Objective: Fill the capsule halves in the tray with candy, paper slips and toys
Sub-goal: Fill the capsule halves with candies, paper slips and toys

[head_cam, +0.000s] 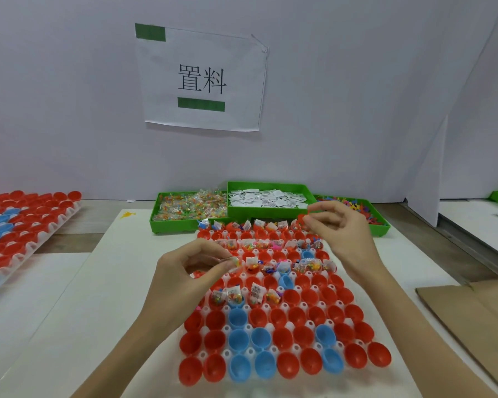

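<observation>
Hands (273,248) above capsule tray (296,307), each pinching something small

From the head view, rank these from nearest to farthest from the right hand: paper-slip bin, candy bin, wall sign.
1. Paper-slip bin, just behind the right hand.
2. Candy bin, further left.
3. Wall sign, high on the wall.

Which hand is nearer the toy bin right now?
Right. The right hand hovers just in front of the toy bin, overlapping its near-left edge; the left hand is over the capsule tray, farther away.
</observation>
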{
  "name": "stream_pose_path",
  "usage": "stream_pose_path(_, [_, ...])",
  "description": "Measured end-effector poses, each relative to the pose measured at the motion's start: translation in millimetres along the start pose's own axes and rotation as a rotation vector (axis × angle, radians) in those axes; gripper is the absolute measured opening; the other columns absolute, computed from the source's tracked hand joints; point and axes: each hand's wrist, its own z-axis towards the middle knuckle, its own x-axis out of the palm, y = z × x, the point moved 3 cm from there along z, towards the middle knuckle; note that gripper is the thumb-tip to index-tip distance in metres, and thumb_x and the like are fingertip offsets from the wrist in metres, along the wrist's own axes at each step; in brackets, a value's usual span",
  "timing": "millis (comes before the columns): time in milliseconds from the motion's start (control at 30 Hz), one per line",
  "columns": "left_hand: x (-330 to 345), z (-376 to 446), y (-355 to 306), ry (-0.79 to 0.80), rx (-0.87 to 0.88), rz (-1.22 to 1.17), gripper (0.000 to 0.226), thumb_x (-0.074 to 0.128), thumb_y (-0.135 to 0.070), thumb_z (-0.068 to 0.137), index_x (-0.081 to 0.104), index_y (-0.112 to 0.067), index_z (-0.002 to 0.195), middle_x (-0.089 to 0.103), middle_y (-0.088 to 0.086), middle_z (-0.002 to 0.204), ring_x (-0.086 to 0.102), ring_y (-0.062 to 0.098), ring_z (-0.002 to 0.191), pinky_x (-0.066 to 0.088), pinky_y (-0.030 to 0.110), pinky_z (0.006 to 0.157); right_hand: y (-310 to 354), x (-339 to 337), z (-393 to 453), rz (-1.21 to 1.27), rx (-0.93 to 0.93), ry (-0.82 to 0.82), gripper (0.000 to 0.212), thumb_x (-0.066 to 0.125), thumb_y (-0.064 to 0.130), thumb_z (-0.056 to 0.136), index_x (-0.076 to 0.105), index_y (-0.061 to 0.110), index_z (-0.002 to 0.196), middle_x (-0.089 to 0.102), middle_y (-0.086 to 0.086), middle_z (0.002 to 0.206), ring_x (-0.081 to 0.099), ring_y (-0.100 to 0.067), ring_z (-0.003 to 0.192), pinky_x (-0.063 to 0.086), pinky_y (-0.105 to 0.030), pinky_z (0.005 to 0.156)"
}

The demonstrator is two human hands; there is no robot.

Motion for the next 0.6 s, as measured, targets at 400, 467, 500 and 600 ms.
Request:
stream_pose_path(400, [15, -8, -9, 0.118, 0.082, -0.006, 0.016, 0.083, -0.025, 0.079, 0.079, -0.022, 0.094, 0.075, -0.003, 0.095, 0.074, 0.022, 0.09, 0.062, 0.027, 0.077, 31, 60, -65, -0.063, -0.096, 0.457, 0.011, 0.08, 0.015, 0.088, 0.081, 0.021, 0.097, 0.079, 0.005, 0.089, 0.076, -0.014, 0.085, 0.061, -0.024, 0.079])
stream_pose_path(467, [15, -10, -7, 0.108, 0.066, 0.007, 0.018, 0.082, -0.028, 0.078, 0.078, -0.023, 0.095, 0.077, -0.007, 0.091, 0.075, 0.019, 0.088, 0.061, 0.025, 0.076, 31, 58, -65, -0.035, -0.085, 0.482, 0.011, 0.078, 0.016, 0.089, 0.081, 0.022, 0.099, 0.079, 0.004, 0.09, 0.076, -0.014, 0.085, 0.06, -0.022, 0.079])
stream_pose_path(500, [16, -10, -7, 0.102, 0.068, 0.014, 0.018, 0.082, -0.028, 0.078, 0.078, -0.024, 0.095, 0.077, -0.007, 0.09, 0.075, 0.018, 0.087, 0.061, 0.024, 0.076, 31, 57, -64, -0.029, -0.079, 0.496, 0.012, 0.077, 0.016, 0.09, 0.081, 0.022, 0.1, 0.079, 0.004, 0.09, 0.076, -0.014, 0.086, 0.06, -0.022, 0.079])
stream_pose_path(600, [22, -12, -7, 0.097, 0.074, 0.04, 0.016, 0.083, -0.024, 0.079, 0.078, -0.024, 0.095, 0.077, -0.009, 0.089, 0.075, 0.017, 0.087, 0.061, 0.024, 0.077, 31, 51, -62, -0.055, -0.057, 0.56, 0.013, 0.073, 0.019, 0.094, 0.08, 0.022, 0.104, 0.079, 0.005, 0.092, 0.076, -0.013, 0.087, 0.06, -0.022, 0.081])
